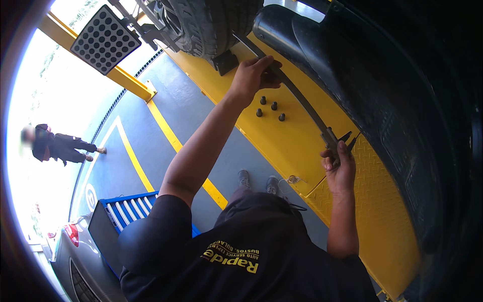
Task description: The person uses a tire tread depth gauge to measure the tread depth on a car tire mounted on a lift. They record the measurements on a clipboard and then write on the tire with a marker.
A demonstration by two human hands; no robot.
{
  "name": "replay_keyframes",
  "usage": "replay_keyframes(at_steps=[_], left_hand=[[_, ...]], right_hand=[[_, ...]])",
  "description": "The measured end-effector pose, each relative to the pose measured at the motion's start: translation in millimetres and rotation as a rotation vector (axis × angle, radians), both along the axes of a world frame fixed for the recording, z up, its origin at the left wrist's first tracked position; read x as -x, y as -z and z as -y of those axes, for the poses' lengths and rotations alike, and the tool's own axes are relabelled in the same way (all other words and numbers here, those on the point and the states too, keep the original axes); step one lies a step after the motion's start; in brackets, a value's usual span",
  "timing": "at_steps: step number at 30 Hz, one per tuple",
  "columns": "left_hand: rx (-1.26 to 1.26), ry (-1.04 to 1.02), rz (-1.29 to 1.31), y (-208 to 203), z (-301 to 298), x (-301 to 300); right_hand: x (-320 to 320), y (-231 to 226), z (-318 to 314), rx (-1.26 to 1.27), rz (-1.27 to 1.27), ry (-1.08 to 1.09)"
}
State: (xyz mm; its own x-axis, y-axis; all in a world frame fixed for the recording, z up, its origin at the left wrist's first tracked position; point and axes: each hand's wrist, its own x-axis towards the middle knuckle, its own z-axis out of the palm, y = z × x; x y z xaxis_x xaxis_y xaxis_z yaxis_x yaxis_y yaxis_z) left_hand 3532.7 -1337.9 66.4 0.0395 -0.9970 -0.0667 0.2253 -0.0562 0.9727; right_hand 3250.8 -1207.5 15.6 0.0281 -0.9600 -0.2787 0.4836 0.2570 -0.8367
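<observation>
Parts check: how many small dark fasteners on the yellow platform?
4: topmost fastener, leftmost fastener, middle fastener, lowest fastener, clustered on the yellow platform near the left hand, which may hide more.

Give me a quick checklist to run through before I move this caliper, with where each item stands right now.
1. Left hand on the long caliper's bar: ok, it grips near the upper end.
2. Right hand supporting the other end: ok, it holds the part with the dark pointed tips.
3. Caliper clear of the tire: cannot tell; the upper end looks close, but the gap is unclear.
4. Small dark bolts out of the hands: ok, four sit together on the yellow platform.
5. Other person standing back: ok, off at the far left.
6. Scale readable: cannot tell, too small here.
</observation>
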Motion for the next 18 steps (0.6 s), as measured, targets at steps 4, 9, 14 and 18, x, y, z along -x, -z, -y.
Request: replay_keyframes(at_steps=[4, 9, 14, 18], left_hand=[[-0.002, -0.008, 0.03, -3.3, 14.3, -18.5], [-0.045, -0.023, 0.016, -5.6, 18.6, -31.6], [-0.101, 0.002, 0.036, -6.1, 23.9, -45.9], [-0.066, -0.009, 0.027, -7.0, 23.8, -49.8]], right_hand=[[-16.2, 5.9, 14.4, -0.034, 0.056, -0.02], [-22.9, 9.7, 15.1, -0.034, 0.087, -0.033], [-27.6, 3.2, 7.9, -0.035, 0.073, -0.106], [-33.2, -1.7, 8.6, -0.018, 0.065, -0.12]])
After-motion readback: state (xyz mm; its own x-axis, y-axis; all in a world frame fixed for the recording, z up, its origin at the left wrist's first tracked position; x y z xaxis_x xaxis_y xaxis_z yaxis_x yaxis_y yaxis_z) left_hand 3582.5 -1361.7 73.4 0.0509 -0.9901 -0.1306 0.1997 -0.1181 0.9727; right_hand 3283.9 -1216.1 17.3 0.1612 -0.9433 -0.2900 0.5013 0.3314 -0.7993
